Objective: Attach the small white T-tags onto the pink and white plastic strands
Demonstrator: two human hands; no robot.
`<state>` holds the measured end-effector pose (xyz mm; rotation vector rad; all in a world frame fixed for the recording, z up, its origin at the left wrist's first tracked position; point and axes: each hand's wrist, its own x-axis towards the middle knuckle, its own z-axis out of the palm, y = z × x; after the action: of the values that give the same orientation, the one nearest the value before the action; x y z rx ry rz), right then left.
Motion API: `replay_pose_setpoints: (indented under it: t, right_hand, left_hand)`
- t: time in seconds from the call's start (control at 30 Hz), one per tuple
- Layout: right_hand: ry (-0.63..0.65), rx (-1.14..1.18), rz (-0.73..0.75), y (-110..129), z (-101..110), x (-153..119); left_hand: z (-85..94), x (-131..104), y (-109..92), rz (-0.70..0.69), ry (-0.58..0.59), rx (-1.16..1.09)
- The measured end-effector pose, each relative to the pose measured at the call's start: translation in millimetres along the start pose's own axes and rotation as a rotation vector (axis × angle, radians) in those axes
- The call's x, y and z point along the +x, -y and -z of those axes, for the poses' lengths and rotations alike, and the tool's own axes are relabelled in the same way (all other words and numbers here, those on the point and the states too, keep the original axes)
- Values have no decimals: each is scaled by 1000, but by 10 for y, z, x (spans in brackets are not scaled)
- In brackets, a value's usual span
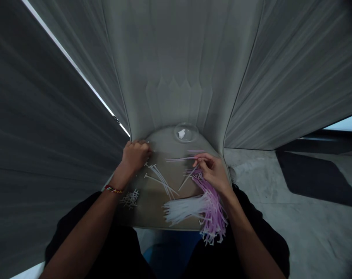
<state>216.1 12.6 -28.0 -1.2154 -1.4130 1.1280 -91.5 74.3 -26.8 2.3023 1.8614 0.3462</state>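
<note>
My right hand [213,170] pinches thin pale-purple strips [180,159] that reach left over the chair seat. One more thin strip [188,179] slants down from below its fingers. My left hand [136,155] is closed at the seat's left back edge; whatever its fingers hold is hidden. Several loose white strips with T-shaped ends [161,180] lie between the hands. A pile of short white pieces [131,198] is near my left forearm. By my right wrist lie a bundle of white strips [184,209] and a bundle of purple strips [215,217].
The work lies on a padded chair seat [152,217] with a tall backrest [178,46] behind it. A clear round dish [190,135] holding a small white piece stands at the back. A dark mat [318,178] lies on the floor at right.
</note>
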Motion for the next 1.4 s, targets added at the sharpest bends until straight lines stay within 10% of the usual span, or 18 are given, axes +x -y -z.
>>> replay_pose_setpoints:
  t: [0.47,1.4]
  right_hand:
    - [20,-5,-27,-33,11,-10]
    - [28,18,-32,-64,36,-8]
  left_hand:
    - [73,11,-434,6,-33,-1185]
    - [176,-41,-493,-81,-6,-1181]
